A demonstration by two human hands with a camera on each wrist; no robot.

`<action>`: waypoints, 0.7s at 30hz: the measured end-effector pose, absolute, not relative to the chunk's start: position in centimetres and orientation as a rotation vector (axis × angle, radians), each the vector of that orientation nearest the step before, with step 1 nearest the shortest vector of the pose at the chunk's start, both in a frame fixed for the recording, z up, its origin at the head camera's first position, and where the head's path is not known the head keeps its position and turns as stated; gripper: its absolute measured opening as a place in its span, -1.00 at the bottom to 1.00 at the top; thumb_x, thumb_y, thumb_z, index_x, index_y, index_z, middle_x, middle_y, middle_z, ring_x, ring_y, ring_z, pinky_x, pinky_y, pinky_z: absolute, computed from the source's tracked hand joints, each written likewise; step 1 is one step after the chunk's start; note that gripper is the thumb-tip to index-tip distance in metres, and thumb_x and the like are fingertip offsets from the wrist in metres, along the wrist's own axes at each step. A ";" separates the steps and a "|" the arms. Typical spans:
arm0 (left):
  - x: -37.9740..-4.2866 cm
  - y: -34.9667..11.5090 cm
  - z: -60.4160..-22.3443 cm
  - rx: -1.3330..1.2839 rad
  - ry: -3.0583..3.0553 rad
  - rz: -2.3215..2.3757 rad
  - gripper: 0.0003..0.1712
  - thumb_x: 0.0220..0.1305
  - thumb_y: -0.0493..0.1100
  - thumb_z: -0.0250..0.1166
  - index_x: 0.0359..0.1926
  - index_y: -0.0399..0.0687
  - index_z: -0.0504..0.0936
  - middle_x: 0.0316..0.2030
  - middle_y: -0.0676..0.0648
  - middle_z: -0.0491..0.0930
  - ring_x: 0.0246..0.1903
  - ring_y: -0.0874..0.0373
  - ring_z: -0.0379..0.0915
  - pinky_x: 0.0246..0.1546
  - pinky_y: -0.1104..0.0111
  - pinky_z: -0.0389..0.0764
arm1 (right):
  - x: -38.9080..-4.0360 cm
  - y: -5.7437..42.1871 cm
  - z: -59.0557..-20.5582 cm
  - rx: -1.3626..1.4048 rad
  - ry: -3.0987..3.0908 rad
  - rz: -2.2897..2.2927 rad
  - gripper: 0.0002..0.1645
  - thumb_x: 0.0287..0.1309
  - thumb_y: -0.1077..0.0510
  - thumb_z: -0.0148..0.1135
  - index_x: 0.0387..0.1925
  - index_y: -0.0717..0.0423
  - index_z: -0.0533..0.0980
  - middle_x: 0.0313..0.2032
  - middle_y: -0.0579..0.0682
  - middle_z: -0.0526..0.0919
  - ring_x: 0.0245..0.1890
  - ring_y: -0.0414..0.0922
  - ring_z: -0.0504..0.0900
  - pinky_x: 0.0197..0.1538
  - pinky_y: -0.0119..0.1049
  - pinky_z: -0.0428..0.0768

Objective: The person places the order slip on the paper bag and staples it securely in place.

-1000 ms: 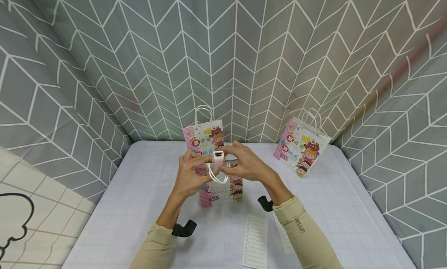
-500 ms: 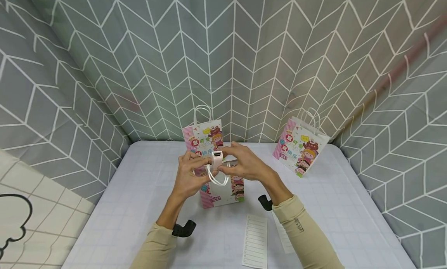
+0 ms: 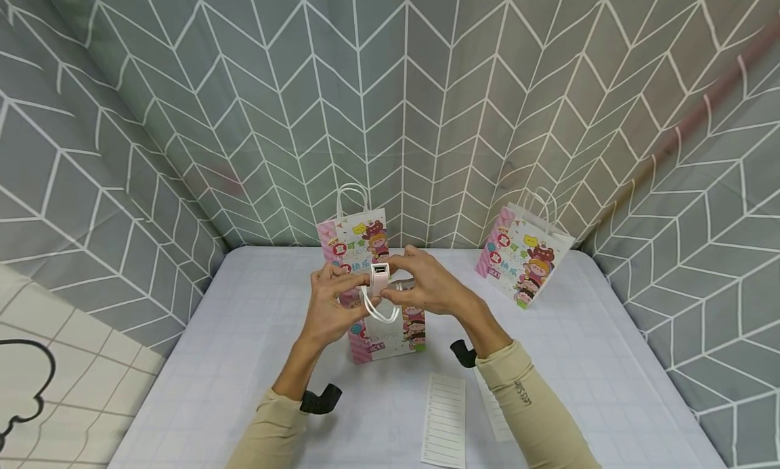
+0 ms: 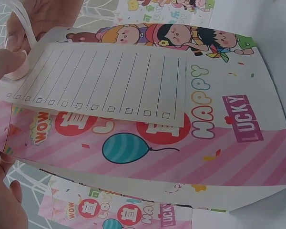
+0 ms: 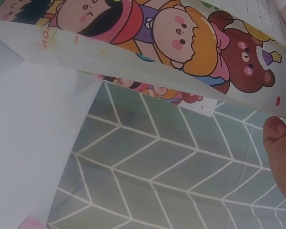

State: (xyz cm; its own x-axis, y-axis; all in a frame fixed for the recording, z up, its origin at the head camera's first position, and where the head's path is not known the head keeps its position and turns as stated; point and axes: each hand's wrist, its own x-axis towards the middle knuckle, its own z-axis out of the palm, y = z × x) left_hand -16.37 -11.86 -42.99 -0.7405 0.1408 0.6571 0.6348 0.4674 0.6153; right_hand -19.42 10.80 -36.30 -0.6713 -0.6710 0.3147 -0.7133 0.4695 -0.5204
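A small pink-and-white stapler with a dark slot in its end sits over the top edge of a printed paper bag. My left hand pinches it from the left, and in the left wrist view its thumb lies on the round pink part. From the right, my right hand holds the stapler between index finger and thumb. A lined checklist card lies flat against the bag's front, its end at the stapler. White cord handles droop below the hands.
Behind the hands stands a similar bag, partly covered by them. Another bag leans at the back right. Two lined cards lie on the white tablecloth: one in front, the other partly under the right forearm.
Both hands keep nearly the same grip on the stapler. The lower part of the held bag shifts very slightly, and the whole view drifts a little.
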 end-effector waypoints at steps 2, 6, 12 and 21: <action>-16.4 -11.8 -43.0 -0.642 -2.190 -1.224 -0.60 -0.10 -0.05 0.65 -0.16 0.00 0.82 -0.28 0.03 0.78 -0.22 0.15 0.22 0.01 0.05 0.05 | -19.4 10.8 -36.3 1.243 -2.635 0.987 -0.47 0.16 -0.07 0.42 0.13 0.06 0.60 -0.14 -0.10 0.60 -0.22 -0.20 0.41 -0.18 -0.23 0.45; -16.3 -11.9 -42.9 -0.638 -2.199 -1.205 -0.57 -0.08 -0.05 0.64 -0.12 -0.01 0.81 -0.25 0.05 0.78 -0.21 0.15 0.24 0.03 0.03 0.04 | -19.4 10.7 -36.3 1.240 -2.627 0.999 -0.44 0.14 -0.08 0.43 0.13 0.05 0.60 -0.12 -0.12 0.65 -0.19 -0.20 0.41 -0.15 -0.21 0.46; -16.3 -12.1 -42.9 -0.643 -2.229 -1.181 -0.44 -0.09 -0.03 0.63 0.01 -0.04 0.76 -0.22 0.07 0.76 -0.21 0.16 0.24 0.05 0.01 0.04 | -19.5 10.8 -36.3 1.212 -2.620 1.051 -0.43 0.06 -0.12 0.45 0.10 0.00 0.62 -0.11 -0.15 0.68 -0.18 -0.20 0.40 -0.13 -0.18 0.47; -16.2 -12.1 -42.9 -0.647 -2.239 -1.191 -0.44 -0.05 0.00 0.60 0.04 -0.03 0.75 -0.17 0.05 0.76 -0.21 0.16 0.27 0.07 -0.01 0.03 | -19.4 10.8 -36.3 1.188 -2.625 1.079 -0.42 0.04 -0.11 0.46 0.10 -0.01 0.62 -0.10 -0.13 0.67 -0.17 -0.19 0.39 -0.13 -0.17 0.47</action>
State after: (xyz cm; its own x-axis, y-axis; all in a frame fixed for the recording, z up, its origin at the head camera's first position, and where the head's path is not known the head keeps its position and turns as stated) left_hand -16.18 -12.13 -42.90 -0.7513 0.1668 0.6385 0.6227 0.4996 0.6022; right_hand -19.40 10.77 -36.28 -0.6999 -0.6357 0.3257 -0.6810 0.4565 -0.5726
